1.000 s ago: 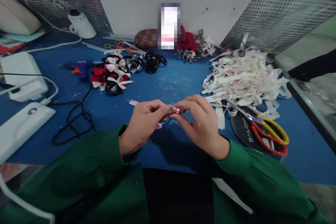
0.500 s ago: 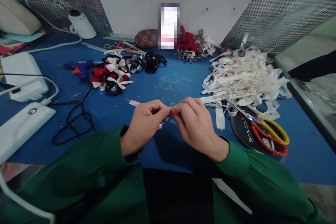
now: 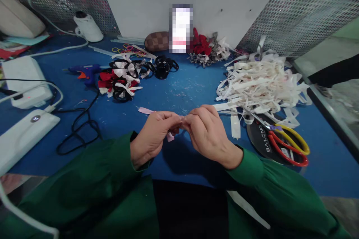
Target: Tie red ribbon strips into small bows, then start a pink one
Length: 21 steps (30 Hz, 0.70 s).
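Observation:
My left hand (image 3: 157, 134) is closed in a pinch, and a pink ribbon (image 3: 170, 137) pokes out below its fingers. Another pink end (image 3: 145, 110) shows behind that hand, on the blue table. Fingertip to fingertip with it, my right hand (image 3: 209, 134) is also pinched; what lies between its fingers is too small to tell. A pile of white printed ribbons (image 3: 260, 82) lies to the right, one strip reaching my right hand. Scissors with red and yellow handles (image 3: 288, 143) rest on a black oval card (image 3: 256, 138).
Bows with black hair ties (image 3: 120, 78) and a blue glue gun (image 3: 86, 73) lie at the left, near white devices (image 3: 26, 82) and cables. Along the back are a checkered pouch (image 3: 157, 41), a blurred phone (image 3: 181, 28) and red and grey bows (image 3: 206, 46).
Both hands stay together with slightly shifted fingers. The left has turned a little, and more of the pink ribbon end shows below it.

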{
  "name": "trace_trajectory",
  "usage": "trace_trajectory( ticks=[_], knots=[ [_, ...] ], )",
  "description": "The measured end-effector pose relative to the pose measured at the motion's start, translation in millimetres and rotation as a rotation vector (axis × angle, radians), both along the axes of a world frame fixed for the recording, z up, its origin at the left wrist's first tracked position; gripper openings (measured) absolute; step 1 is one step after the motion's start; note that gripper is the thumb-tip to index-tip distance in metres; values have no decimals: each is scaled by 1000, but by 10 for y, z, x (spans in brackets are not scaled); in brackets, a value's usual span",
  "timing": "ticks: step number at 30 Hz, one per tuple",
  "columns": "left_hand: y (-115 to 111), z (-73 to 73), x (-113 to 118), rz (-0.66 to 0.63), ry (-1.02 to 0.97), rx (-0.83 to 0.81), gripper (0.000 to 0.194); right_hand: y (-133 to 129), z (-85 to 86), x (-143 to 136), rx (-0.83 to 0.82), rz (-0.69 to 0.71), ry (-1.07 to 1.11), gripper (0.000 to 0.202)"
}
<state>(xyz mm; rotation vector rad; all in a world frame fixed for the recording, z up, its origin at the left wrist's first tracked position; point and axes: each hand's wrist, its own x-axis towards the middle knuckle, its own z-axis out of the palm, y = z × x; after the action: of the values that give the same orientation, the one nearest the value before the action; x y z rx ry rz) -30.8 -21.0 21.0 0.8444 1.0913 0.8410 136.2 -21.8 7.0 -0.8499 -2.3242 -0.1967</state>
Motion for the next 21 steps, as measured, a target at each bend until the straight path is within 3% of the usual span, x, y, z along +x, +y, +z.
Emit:
trace_trajectory(
  ticks=[9, 21],
  knots=[
    [19, -40, -12, -50, -87, -79, 29, -5, 23, 25, 177, 30, -92, 9],
    [12, -33, -17, 53, -78, -27, 30, 62, -28, 34, 60, 15, 82, 4]
  ],
)
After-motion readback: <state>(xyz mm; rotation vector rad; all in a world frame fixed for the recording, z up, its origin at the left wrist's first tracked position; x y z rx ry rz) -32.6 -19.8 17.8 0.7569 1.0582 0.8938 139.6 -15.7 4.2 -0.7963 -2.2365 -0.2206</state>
